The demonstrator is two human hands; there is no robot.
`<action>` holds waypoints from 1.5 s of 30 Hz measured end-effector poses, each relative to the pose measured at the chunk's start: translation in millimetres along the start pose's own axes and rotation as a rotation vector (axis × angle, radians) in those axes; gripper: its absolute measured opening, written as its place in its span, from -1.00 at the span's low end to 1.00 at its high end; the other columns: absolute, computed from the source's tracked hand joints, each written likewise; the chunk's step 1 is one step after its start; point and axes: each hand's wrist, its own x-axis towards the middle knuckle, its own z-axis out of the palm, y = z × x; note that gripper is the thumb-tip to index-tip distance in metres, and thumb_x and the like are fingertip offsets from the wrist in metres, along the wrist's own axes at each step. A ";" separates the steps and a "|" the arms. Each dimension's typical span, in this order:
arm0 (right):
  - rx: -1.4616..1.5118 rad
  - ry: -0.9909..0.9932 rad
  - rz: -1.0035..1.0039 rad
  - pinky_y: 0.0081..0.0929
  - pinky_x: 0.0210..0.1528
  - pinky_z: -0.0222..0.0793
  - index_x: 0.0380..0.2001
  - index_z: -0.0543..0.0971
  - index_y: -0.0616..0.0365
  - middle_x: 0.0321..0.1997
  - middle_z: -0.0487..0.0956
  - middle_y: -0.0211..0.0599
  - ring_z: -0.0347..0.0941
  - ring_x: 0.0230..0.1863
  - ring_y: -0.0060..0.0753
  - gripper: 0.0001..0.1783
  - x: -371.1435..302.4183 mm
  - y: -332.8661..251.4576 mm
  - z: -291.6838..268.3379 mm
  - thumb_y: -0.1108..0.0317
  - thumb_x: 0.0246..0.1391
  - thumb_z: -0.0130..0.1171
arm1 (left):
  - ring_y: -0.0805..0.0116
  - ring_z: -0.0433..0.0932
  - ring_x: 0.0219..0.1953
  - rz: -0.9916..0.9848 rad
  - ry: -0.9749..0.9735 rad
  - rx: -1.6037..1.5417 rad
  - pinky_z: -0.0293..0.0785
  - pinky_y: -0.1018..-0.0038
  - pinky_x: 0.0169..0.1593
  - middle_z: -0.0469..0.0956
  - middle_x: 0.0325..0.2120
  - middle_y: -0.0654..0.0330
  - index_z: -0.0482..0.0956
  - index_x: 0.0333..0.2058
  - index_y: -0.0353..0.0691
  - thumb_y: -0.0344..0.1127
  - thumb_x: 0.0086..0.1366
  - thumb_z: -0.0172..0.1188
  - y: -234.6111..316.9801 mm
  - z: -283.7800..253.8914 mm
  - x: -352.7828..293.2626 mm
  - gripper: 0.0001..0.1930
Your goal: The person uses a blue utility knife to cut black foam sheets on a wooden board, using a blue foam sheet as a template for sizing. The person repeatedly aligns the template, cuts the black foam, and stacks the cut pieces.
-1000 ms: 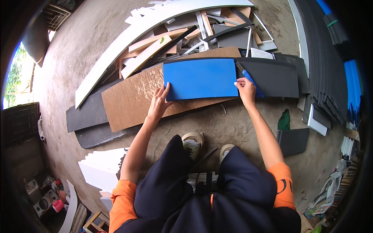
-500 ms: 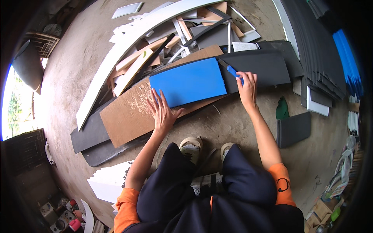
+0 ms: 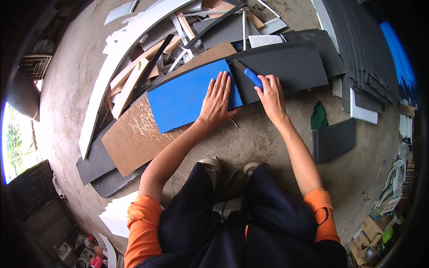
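A blue rectangular sheet (image 3: 178, 98) lies partly on a worn brown board (image 3: 129, 136), its right end beside a dark grey sheet (image 3: 286, 67). My left hand (image 3: 216, 98) presses flat on the blue sheet near its right edge, fingers stretched out and close together. In my right hand (image 3: 271, 94) is a utility knife (image 3: 253, 77) with a blue handle, the fingers wrapped round it. Its blade points up and left, over the dark grey sheet close to the blue sheet's right edge. Whether the blade touches anything I cannot tell.
Beyond the boards lies a heap of offcuts (image 3: 187, 27), bordered by a long white strip (image 3: 111, 58). Stacked dark sheets (image 3: 357, 53) stand at the right, with a dark block (image 3: 334, 140) and a green scrap (image 3: 319, 115) nearer. White sheets (image 3: 119, 214) lie by my left arm.
My left hand has slid right, from the brown board and the sheet's left part to near its right edge. My right hand and the knife have shifted slightly left.
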 end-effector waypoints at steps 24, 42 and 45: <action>0.432 -0.207 0.562 -0.13 -0.47 0.27 -0.55 0.44 0.33 -0.71 0.43 0.05 0.45 -0.50 0.07 -0.52 4.9 -18.1 5.7 0.07 0.13 -0.15 | 0.08 -0.55 0.28 -0.243 -0.265 -0.095 -0.58 -0.32 0.06 -0.41 0.26 0.18 -0.36 0.22 -0.19 0.25 -0.02 0.09 -31.9 3.4 10.6 0.06; -0.071 -0.465 0.245 -0.06 -0.38 0.39 -0.25 0.25 0.28 -0.57 0.51 0.12 0.48 -0.44 0.14 -0.72 79.0 -65.4 28.9 0.25 0.13 -0.25 | 0.12 -0.48 0.29 -0.263 -0.140 -0.137 -0.57 -0.27 0.09 -0.31 0.26 0.21 -0.25 0.23 -0.13 0.19 -0.03 0.11 -28.9 2.1 7.1 0.00; -0.101 -0.420 0.245 -0.07 -0.41 0.39 -0.26 0.25 0.25 -0.63 0.51 0.06 0.49 -0.49 0.08 -0.75 76.9 -66.8 37.6 0.27 0.11 -0.22 | 0.19 -0.40 0.30 -0.332 -0.019 0.021 -0.56 -0.19 0.14 -0.22 0.26 0.28 -0.15 0.23 -0.06 0.14 0.12 -0.06 -18.5 7.8 7.9 -0.21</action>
